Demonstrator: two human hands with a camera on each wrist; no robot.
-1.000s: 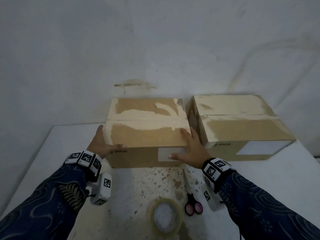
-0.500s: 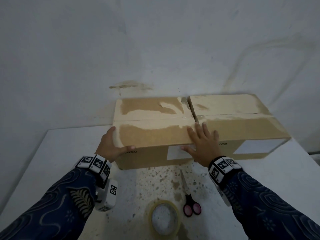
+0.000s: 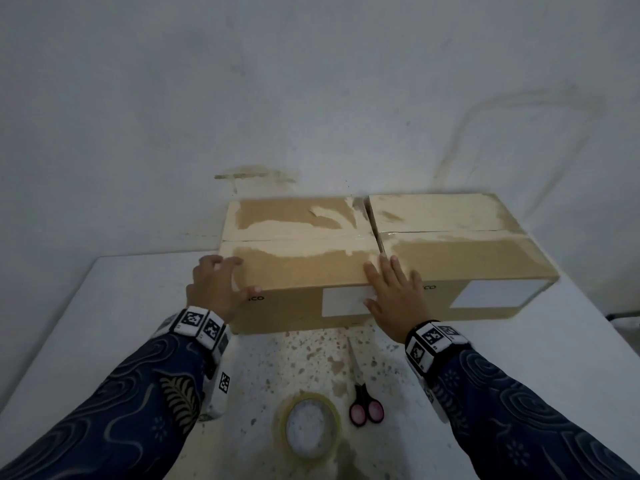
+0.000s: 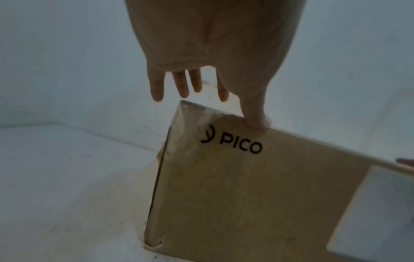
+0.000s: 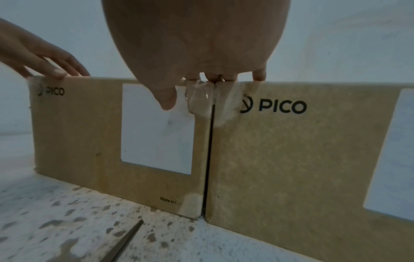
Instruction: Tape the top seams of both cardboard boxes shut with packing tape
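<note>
Two brown PICO cardboard boxes stand side by side, touching: the left box [image 3: 304, 268] and the right box [image 3: 460, 258]. My left hand [image 3: 221, 285] rests on the left box's front left corner, fingers straight past the top, thumb [image 4: 257, 122] pressing the front top edge. My right hand [image 3: 394, 292] lies flat across the joint between the boxes, fingers on both tops, thumb [image 5: 168, 99] on the left box's white label. A glossy clear strip [image 5: 199, 99] folds over the left box's front right corner. The tape roll [image 3: 310, 424] lies flat near me.
Pink-handled scissors [image 3: 363, 403] lie shut on the speckled white table [image 3: 121, 323], just right of the tape roll, blades pointing at the boxes. The boxes stand close to a white wall [image 3: 311, 98]. The table's right edge lies past the right box.
The left box has slid right until it touches the right box. Both hands went with it, and the right hand's fingers now reach over the joint.
</note>
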